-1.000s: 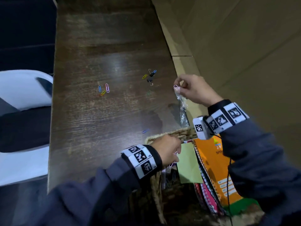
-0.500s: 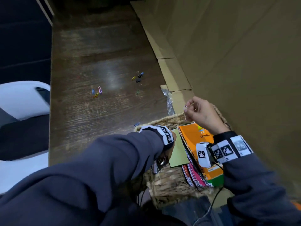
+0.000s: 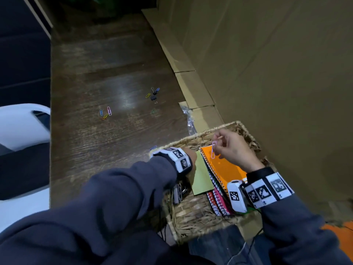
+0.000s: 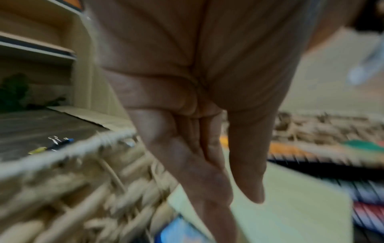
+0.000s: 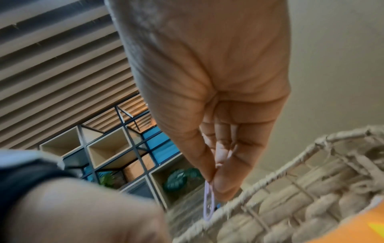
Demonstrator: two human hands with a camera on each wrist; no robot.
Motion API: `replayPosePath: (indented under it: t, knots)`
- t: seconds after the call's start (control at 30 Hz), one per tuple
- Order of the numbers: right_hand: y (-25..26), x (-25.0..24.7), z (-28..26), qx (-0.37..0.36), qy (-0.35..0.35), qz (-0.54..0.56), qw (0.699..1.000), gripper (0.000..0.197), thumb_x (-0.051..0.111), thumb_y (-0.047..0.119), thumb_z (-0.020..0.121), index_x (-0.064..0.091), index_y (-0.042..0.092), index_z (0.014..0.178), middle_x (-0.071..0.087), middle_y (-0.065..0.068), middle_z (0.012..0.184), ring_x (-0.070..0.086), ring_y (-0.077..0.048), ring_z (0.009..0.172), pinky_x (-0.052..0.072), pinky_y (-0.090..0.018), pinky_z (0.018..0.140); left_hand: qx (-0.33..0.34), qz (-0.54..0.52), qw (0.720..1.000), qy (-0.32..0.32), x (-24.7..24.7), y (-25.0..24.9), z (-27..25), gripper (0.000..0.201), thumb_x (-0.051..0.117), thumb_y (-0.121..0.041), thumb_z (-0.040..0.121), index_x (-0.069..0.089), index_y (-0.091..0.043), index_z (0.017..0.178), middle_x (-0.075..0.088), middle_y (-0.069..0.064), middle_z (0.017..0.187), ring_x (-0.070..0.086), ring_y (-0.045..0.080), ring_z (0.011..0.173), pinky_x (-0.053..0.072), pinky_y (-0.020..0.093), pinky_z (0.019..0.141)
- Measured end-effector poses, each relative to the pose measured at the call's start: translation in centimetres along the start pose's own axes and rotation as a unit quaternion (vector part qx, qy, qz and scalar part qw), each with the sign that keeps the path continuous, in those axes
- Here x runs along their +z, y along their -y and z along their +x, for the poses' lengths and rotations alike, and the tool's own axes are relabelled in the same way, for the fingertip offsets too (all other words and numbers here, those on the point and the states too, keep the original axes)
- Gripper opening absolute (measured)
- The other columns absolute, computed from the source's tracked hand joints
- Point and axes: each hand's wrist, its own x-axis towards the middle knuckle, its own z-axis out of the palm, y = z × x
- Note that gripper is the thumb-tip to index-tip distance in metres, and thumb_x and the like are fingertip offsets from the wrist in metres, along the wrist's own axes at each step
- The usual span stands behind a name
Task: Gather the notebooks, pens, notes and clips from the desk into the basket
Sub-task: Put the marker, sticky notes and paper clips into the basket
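Lilac paper clip [image 3: 213,150] hanging above woven basket [image 3: 193,217] holding orange notebook [image 3: 227,167], green note [image 3: 201,178]

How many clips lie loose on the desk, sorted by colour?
Blue paper clips: 3
Yellow paper clips: 2
Pink paper clip: 1
Green paper clip: 1
Black binder clip: 1
Total: 8, besides the lilac paper clip pinched in the right hand.

From the head view the left hand [image 3: 191,159] was mostly hidden behind its own wristband and sleeve. The left wrist picture was smeared with motion blur (basket [image 4: 62,180] weave and notebooks [image 4: 363,213] alike). Small clips [image 3: 152,95] on the worktop [image 3: 86,150] were too tiny to sort.
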Motion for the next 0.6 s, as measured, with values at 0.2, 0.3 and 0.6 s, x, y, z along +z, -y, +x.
replayPosePath:
  t: [0.2, 0.3, 0.6]
  knots:
    - [1.8, 5.6, -0.5, -0.05, 0.195, -0.143, 0.969, 0.022, 0.051, 0.006, 0.085, 0.06, 0.02, 0.07, 0.066, -0.001, 0.064, 0.058, -0.001, 0.049, 0.045, -0.021, 0.053, -0.009, -0.172, 0.974, -0.145, -3.9, 5.7, -4.2, 0.015, 0.064, -0.022, 0.087, 0.073, -0.01, 0.088, 0.065, -0.004, 0.077, 0.06, 0.009, 0.069, 0.046, 0.019, 0.062]
    - [2.3, 8.8, -0.2, -0.065, 0.275, -0.224, 0.933, 0.017, 0.053, 0.011, 0.083, 0.069, 0.011, 0.077, 0.071, -0.008, 0.081, 0.064, -0.019, 0.074, 0.052, -0.029, 0.068, -0.044, -0.227, 0.953, -0.196, -3.1, 9.7, -5.4, 0.009, 0.062, -0.023, 0.089, 0.067, -0.016, 0.091, 0.06, -0.01, 0.076, 0.06, 0.007, 0.074, 0.046, 0.016, 0.063]
    - [2.5, 12.3, 1.0, -0.028, 0.332, -0.349, 0.876, 0.021, 0.047, 0.006, 0.083, 0.059, 0.011, 0.066, 0.059, -0.011, 0.068, 0.057, -0.025, 0.064, 0.044, -0.028, 0.05, -0.184, -0.28, 0.922, -0.197, 2.3, 18.8, -7.6, 0.016, 0.066, -0.025, 0.086, 0.072, -0.013, 0.095, 0.069, 0.001, 0.089, 0.062, 0.013, 0.083, 0.041, 0.019, 0.076]
